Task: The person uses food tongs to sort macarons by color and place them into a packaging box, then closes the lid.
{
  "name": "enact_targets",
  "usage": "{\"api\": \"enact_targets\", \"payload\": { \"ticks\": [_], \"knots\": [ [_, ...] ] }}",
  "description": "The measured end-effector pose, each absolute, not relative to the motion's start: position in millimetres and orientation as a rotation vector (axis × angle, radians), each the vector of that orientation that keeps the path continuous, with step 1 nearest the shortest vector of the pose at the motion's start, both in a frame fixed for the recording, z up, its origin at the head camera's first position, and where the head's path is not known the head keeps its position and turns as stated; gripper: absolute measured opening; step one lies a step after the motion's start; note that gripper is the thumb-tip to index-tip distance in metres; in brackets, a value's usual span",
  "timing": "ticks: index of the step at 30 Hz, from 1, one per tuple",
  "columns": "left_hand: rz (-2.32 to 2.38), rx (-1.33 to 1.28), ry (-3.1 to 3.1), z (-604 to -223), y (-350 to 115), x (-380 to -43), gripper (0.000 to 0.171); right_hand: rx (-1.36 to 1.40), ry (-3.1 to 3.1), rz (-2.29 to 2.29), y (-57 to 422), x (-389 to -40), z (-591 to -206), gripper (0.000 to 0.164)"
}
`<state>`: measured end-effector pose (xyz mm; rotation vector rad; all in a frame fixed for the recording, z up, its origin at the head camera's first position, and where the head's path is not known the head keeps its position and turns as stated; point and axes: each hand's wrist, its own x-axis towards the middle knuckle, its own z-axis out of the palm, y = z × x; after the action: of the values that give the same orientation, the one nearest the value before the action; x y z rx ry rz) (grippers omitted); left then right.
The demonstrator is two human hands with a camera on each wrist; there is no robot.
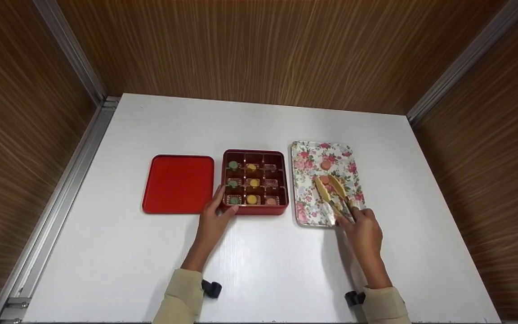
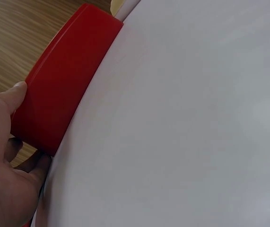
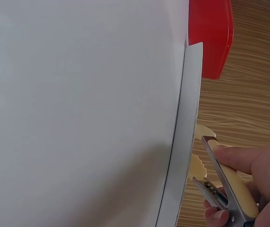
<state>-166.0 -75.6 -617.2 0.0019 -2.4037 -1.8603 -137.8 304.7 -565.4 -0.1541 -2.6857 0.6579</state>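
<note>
My right hand grips a pair of tongs with yellowish tips, low over a floral tray. The spread tips stand on either side of a pink macaron; contact cannot be told. Another pink macaron lies farther back on that tray. My left hand holds the front left corner of a red box, thumb at the front and fingers along the left side. Inside its divided insert are green macarons in the left column, yellow macarons in the middle, and a pink macaron front right.
A flat red lid lies left of the box on the white table. Wood-grain panels rise behind and at both sides, with metal rails along the left. The tray stands close to the box's right side.
</note>
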Motion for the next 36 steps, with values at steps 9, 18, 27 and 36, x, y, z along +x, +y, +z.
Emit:
{"api": "enact_targets", "payload": {
  "ticks": [9, 18, 27, 36],
  "knots": [
    [-1.894, 0.013, -2.394, -617.2, -76.0, -165.4, 0.073, -0.147, -2.685, 0.647, 303.9, -139.1, -566.3, 0.042],
    [-1.883, 0.04, -2.415, -616.5, -75.8, -165.0, 0.075, -0.146, -2.679, 0.642, 303.8, -138.0, -566.4, 0.037],
    [-1.908, 0.03, -2.424, -616.1, -75.7, -164.6, 0.074, -0.106, -2.659, 0.633, 304.0, -137.3, -566.4, 0.034],
    [-1.906, 0.065, -2.432, -616.7, -75.9, -165.1, 0.073, -0.115, -2.673, 0.636, 304.0, -136.9, -563.9, 0.037]
  ]
}}
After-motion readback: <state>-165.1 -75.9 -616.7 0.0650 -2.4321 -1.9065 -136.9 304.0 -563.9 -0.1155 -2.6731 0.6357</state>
